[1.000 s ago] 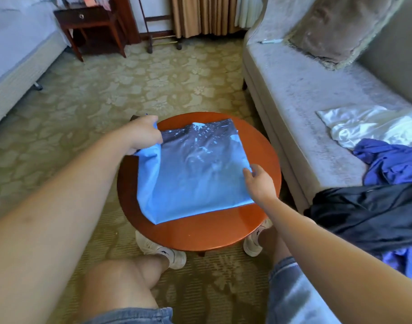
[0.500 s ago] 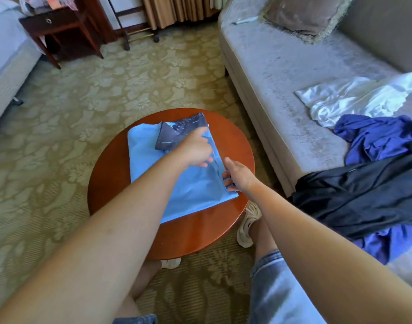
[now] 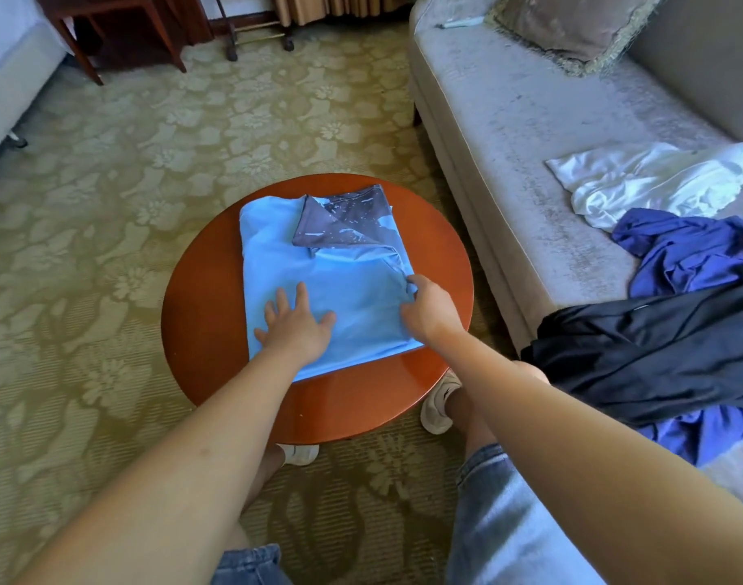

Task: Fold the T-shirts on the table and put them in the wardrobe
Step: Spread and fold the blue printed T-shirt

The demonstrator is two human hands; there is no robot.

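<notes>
The left hand (image 3: pixel 295 327) has folded the left side of the T-shirt (image 3: pixel 352 289) over the dark print (image 3: pixel 344 221) and now presses flat near the table's (image 3: pixel 200 297) near edge. The right hand (image 3: pixel 428 308) now pinches the shirt's right edge further along.

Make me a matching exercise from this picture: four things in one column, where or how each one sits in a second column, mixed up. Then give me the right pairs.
Column one
1. light blue T-shirt
2. white garment
3. left hand
4. cushion

Column two
A. at the far end of the sofa
B. pressed flat on the T-shirt
C. crumpled on the sofa seat
D. partly folded on the round table

Pairs: 1-D, 2-C, 3-B, 4-A
</notes>
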